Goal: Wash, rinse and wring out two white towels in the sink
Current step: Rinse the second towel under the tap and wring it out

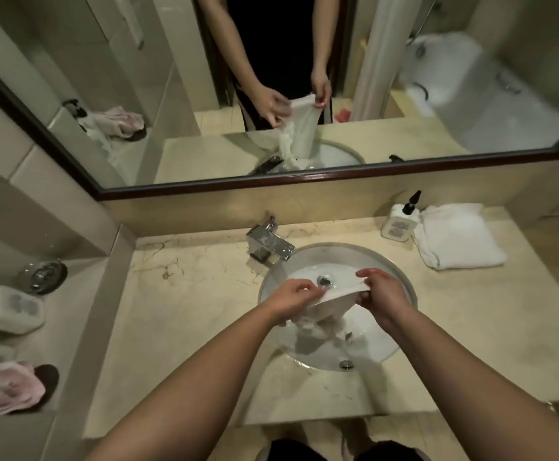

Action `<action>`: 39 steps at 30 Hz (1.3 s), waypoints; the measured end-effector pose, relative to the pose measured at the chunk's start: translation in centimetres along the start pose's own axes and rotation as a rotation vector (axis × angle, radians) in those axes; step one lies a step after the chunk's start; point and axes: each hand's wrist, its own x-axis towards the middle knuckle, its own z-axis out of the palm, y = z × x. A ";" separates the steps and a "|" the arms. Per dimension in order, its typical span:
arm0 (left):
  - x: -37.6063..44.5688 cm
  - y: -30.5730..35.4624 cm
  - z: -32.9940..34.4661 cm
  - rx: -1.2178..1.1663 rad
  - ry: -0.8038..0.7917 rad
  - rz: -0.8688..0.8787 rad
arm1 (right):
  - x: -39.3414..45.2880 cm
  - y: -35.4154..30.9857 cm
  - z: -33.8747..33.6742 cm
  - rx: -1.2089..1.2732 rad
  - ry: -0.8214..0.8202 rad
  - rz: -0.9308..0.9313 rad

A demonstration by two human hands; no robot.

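Looks like rinse/wash of towel no. 1 — left hand (293, 296) and right hand (382, 294), fingers curled, pinch the wet towel's (324, 302) top edge, stretched limp over the sink (401, 281), tail dangling in; next prob. bunch & twist it — 2nd towel (454, 237) sits folded, seemingly dry, on the surface at right.

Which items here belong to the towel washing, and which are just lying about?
In use: wet towel, left hand, right hand, sink, folded towel, faucet.
Lying about: pump bottle, pink cloth, metal dish.
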 end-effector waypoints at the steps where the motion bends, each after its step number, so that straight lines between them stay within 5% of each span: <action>1: -0.3 0.2 -0.3 0.082 -0.023 0.038 | -0.3 -0.2 0.0 0.030 0.010 -0.001; 5: -0.4 1.0 -1.0 0.516 -0.015 0.234 | -1.6 -1.2 -0.2 -0.140 0.036 -0.043; 11: -0.8 2.5 -3.0 0.473 0.107 0.280 | -2.5 -1.4 -0.9 -0.869 -0.129 -0.350; 14: -1.3 3.0 -3.6 0.510 0.120 0.292 | -2.2 -2.0 -1.7 -1.046 -0.138 -0.547; 20: -1.6 4.4 -4.0 0.440 0.157 0.298 | -2.2 -5.9 -2.2 -0.746 -0.209 -0.549; 27: -2.5 9.0 -4.0 -0.006 0.280 0.340 | -2.6 -11.8 -1.3 -0.310 -0.319 -0.542; 35: -2.2 14.5 -2.2 -0.192 0.109 0.414 | -2.4 -15.5 0.0 -0.326 -0.624 -0.561; 39: -1.7 15.8 -1.1 -0.116 0.164 0.376 | -0.8 -15.2 -1.2 -0.345 -0.597 -0.590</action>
